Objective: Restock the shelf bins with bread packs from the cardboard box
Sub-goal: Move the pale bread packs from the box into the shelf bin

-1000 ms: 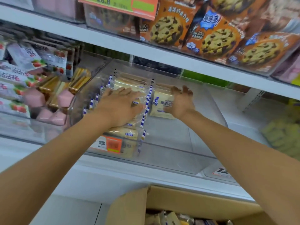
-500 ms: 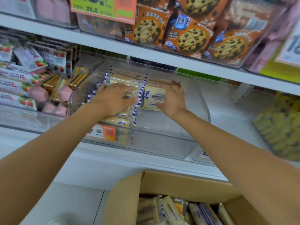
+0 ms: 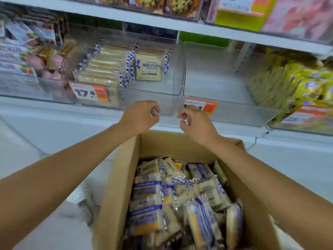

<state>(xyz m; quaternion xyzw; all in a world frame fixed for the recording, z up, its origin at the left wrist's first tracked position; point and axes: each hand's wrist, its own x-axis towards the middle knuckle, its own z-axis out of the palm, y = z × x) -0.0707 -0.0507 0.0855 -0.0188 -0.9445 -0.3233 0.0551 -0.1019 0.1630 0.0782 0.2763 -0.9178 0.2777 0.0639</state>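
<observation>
Our left arm and right arm stretch forward, bare and converging. Our left hand and right hand hover near each other but apart, backs toward us. The fingers curl loosely toward the thumbs, and the 2 hands hold nothing.

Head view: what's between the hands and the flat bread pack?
In the head view, only the bare floor and front wall of the clear bin lie between the left hand, right hand and bread pack.
</observation>
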